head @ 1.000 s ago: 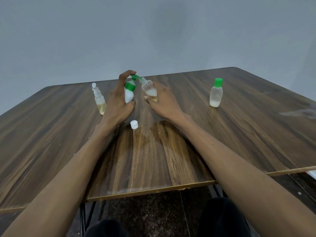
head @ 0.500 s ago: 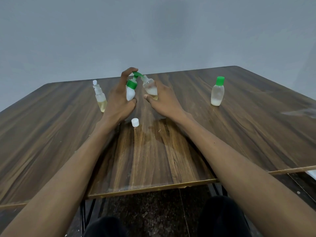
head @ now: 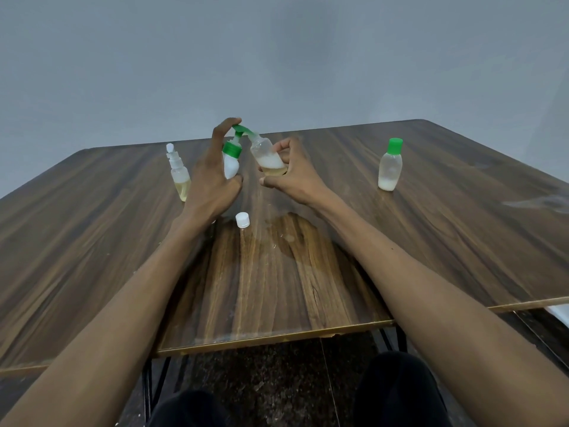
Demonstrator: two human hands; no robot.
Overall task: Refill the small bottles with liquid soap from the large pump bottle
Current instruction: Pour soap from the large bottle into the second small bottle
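The pump bottle [head: 231, 160], white with a green collar and green pump head, sits in my left hand [head: 209, 180] above the middle of the wooden table [head: 431, 241]. My fingers curl round its body from the left, the thumb tip under its lower end, and my index finger arches over the top so that its tip rests on the back of the green pump head. The green spout points right and meets the neck of a small clear bottle [head: 268, 157]. My right hand [head: 292, 177] grips that small bottle, tilted so its open neck leans left toward the spout; the fingers are bent round its far side and the thumb presses beneath its base. Inside it I see white foam over a yellowish layer of liquid.

A small white cap [head: 242, 219] lies on the table just in front of my hands, touching neither. To the left, just beside my left hand, stands a clear spray bottle [head: 179, 174] with a white nozzle and pale yellow liquid in its lower half; my hand hides part of it. Well apart to the right stands another small bottle with a green cap [head: 390, 166], upright, with whitish liquid at its bottom.

The tabletop is dark, streaked wood grain, with a paler wet-looking patch near its front middle. Behind the table rises a plain grey wall [head: 277, 57]. Below the near edge I see dark flooring and my dark-clothed knees.
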